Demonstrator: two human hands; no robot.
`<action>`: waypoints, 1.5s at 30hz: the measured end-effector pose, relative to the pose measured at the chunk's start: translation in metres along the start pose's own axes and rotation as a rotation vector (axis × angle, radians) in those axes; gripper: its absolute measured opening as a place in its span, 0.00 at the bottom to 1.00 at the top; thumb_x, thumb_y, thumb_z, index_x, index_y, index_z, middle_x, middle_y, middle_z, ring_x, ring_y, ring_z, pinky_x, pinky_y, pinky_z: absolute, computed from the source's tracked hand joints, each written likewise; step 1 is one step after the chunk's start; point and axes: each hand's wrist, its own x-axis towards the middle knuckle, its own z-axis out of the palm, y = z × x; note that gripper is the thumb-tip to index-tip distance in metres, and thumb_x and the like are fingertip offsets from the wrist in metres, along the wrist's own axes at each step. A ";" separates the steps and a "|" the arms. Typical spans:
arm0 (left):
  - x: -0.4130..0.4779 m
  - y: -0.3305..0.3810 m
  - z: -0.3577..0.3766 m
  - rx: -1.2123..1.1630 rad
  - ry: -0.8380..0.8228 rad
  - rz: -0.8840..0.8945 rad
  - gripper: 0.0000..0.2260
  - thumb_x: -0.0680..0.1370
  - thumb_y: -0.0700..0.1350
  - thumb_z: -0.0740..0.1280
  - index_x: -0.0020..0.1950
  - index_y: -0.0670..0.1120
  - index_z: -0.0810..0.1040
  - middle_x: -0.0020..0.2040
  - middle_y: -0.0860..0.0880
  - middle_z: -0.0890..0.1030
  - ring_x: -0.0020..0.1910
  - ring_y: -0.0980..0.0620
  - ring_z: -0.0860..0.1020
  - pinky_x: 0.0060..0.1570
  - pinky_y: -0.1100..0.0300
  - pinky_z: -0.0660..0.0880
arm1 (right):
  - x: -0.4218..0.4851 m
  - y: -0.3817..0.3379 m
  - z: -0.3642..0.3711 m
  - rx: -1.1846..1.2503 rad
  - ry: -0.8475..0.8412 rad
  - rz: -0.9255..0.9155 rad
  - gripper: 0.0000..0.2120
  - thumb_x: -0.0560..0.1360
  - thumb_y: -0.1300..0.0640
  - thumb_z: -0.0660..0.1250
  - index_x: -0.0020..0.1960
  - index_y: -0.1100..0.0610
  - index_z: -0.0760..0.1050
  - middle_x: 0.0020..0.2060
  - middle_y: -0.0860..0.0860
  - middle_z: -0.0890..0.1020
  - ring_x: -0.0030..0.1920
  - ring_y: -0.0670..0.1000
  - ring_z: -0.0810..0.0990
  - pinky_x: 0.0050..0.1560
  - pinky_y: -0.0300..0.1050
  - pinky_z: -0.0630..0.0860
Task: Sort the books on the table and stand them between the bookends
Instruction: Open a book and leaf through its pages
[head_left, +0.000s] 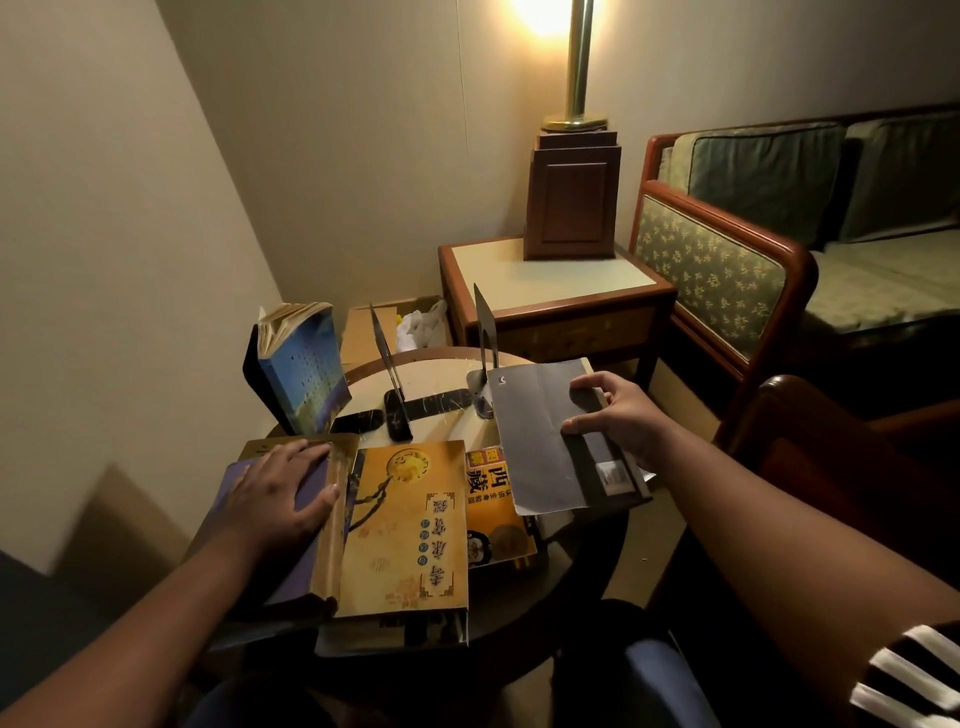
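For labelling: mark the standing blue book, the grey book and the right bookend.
standing blue book (306, 374): head view, front cover.
grey book (535, 441): head view, cover.
right bookend (487, 338): head view, upright plate.

Two bare forearms, uncovered from the wrists back. Bare left hand (283, 493), with knuckles and a thumbnail catching the warm lamp light. Bare right hand (618, 415) likewise uncovered, thumb and a couple of fingers in plain sight, the rest hidden. Left arm bare all the way to the bottom edge. On the right arm, a short dark fabric sleeve (909, 675), near black, showing only in the lower right corner and crossed by several thick, parallel white stripes. Lower down between the arms, dim dark blue cloth (649, 675), perhaps a trouser leg; too murky to tell.
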 end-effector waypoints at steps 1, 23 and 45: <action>0.000 0.001 0.000 -0.002 -0.006 -0.002 0.23 0.73 0.68 0.53 0.69 0.70 0.58 0.74 0.52 0.67 0.72 0.49 0.65 0.67 0.43 0.66 | -0.003 -0.007 0.002 -0.001 -0.005 -0.026 0.29 0.67 0.62 0.79 0.65 0.52 0.71 0.59 0.53 0.73 0.55 0.54 0.77 0.46 0.47 0.79; -0.008 0.029 -0.038 -0.588 0.154 -0.051 0.19 0.82 0.48 0.61 0.73 0.49 0.69 0.68 0.49 0.76 0.66 0.53 0.74 0.60 0.66 0.69 | -0.034 -0.057 0.151 0.239 -0.171 -0.094 0.29 0.67 0.62 0.79 0.63 0.48 0.73 0.59 0.53 0.76 0.53 0.58 0.81 0.42 0.48 0.83; -0.009 0.029 -0.020 -0.038 -0.103 0.130 0.36 0.69 0.72 0.52 0.73 0.56 0.69 0.75 0.48 0.67 0.74 0.48 0.64 0.68 0.42 0.65 | -0.035 -0.025 0.189 -0.848 -0.005 -0.333 0.18 0.79 0.43 0.62 0.68 0.39 0.71 0.74 0.54 0.64 0.74 0.61 0.60 0.68 0.63 0.66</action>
